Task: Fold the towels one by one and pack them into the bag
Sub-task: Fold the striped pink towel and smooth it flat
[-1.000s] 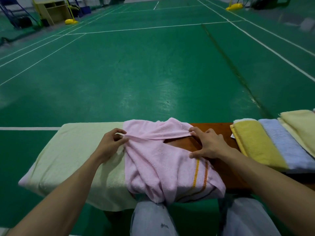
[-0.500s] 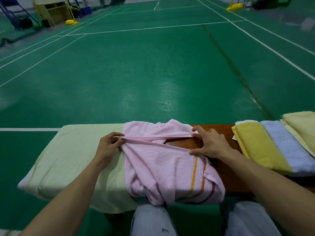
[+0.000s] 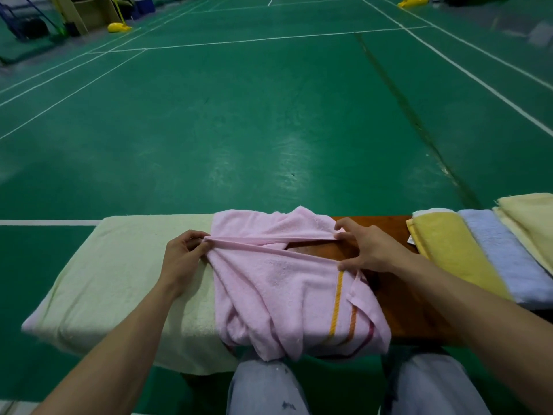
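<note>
A pink towel [image 3: 278, 283] with orange and red stripes lies crumpled across the middle of a brown wooden bench [image 3: 401, 307], its near end hanging over the front edge. My left hand [image 3: 181, 260] pinches the towel's hem at its left side. My right hand [image 3: 369, 248] pinches the same hem at the right, so two edges stretch taut between the hands. No bag is visible.
A pale green towel [image 3: 119, 283] is spread over the bench's left part. Folded yellow [image 3: 449, 247], light blue [image 3: 502, 256] and cream [image 3: 529, 220] towels lie at the right. My knees [image 3: 263, 387] are under the bench front. Green court floor stretches beyond.
Both hands keep their pinch on the pink hem. The left hand has drawn slightly left, stretching the hem tighter. The towel's bulk stays in place.
</note>
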`<state>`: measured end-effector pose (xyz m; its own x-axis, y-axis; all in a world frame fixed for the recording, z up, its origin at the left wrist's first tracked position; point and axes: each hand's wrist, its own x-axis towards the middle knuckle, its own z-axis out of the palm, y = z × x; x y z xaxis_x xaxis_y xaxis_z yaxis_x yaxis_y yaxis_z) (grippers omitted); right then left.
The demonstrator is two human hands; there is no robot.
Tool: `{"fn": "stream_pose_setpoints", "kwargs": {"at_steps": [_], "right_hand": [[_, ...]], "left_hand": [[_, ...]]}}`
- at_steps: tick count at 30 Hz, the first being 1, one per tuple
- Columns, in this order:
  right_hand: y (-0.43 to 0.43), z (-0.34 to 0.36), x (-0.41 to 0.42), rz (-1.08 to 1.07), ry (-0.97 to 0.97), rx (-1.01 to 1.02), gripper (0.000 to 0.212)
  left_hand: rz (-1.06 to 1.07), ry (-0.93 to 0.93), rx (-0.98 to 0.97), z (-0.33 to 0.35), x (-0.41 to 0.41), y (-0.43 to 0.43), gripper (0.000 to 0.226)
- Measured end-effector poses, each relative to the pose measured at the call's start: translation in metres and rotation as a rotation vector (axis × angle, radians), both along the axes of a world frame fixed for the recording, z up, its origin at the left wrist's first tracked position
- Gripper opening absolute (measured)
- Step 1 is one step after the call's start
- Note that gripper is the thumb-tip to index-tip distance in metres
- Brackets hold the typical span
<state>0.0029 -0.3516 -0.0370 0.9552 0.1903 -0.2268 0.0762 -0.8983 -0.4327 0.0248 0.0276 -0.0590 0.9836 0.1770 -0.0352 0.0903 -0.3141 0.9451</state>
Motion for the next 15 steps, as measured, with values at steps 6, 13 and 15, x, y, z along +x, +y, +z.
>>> {"fn": "stream_pose_setpoints", "kwargs": {"at_steps": [6,13,15], "right_hand": [[-0.006,0.005,-0.004,0.098,0.023,-0.027,0.069],[-0.001,-0.006,-0.002,0.019,-0.228,-0.077,0.037],[0.0,-0.008,0.001,0.018,-0.272,-0.078,0.037]], "left_hand": [[0.008,0.0,0.007,0.003,-0.003,-0.003,0.009],[0.0,0.019,-0.048,0.007,-0.004,-0.007,0.011],[-0.003,0.028,-0.032,0.005,-0.004,-0.005,0.013]]}}
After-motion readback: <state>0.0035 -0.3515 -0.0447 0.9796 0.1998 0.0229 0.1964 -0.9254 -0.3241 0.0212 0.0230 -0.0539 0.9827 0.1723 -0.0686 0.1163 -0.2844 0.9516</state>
